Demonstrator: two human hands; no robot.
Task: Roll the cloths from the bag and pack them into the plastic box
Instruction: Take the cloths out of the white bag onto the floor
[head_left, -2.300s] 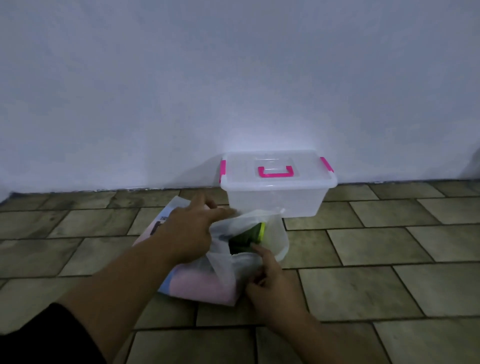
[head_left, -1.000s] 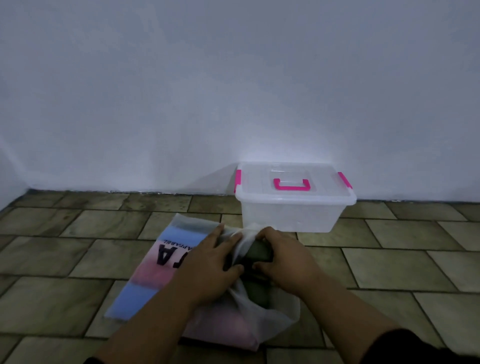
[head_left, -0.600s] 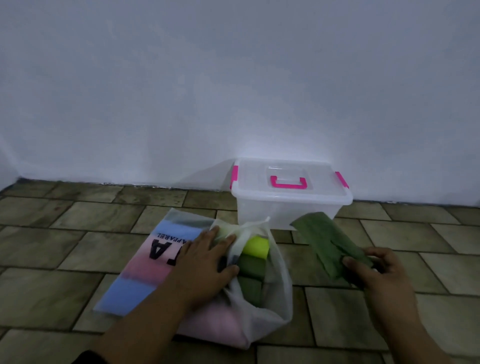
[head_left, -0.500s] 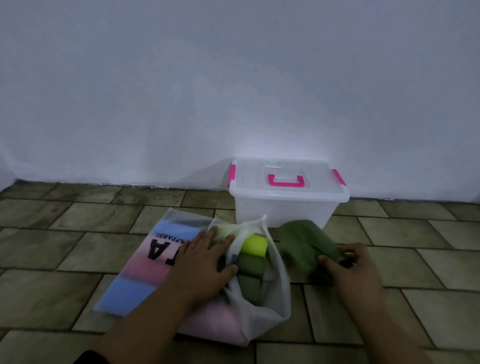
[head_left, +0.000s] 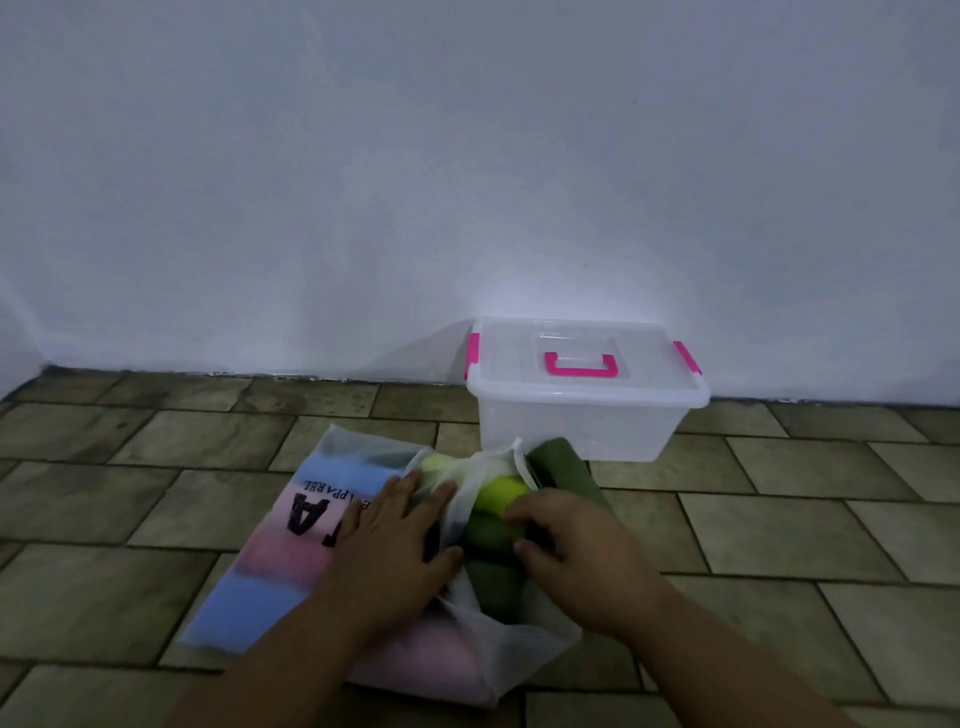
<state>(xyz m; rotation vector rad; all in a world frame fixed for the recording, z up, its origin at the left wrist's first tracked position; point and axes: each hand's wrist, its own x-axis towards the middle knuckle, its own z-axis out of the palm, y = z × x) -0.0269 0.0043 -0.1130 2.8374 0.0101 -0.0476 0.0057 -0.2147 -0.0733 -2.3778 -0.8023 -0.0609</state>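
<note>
White see-through bag lies on the tiled floor, right under both hands. Left hand is spread flat on top of it, fingers straight, pinning it down just beside the opening. Right hand is opposite it at the bag's mouth, thumb and fingers curled onto a dark green cloth inside. Looks like a pinch grip to me. Just past those fingertips there's a lime cloth, also in the bag.

Beyond the right hand a loose green cloth sits on the floor, right up by the plastic box; can't tell if they touch. The box is further out against the wall, lid on and pink clips down.

What I'd worry about: the bag mouth is floppy, so tugging the dark green one could drag the lime one out too, or bunch the bag up if the left hand eases off. And with the box closed, cloths may just pile up loose on the floor.
</note>
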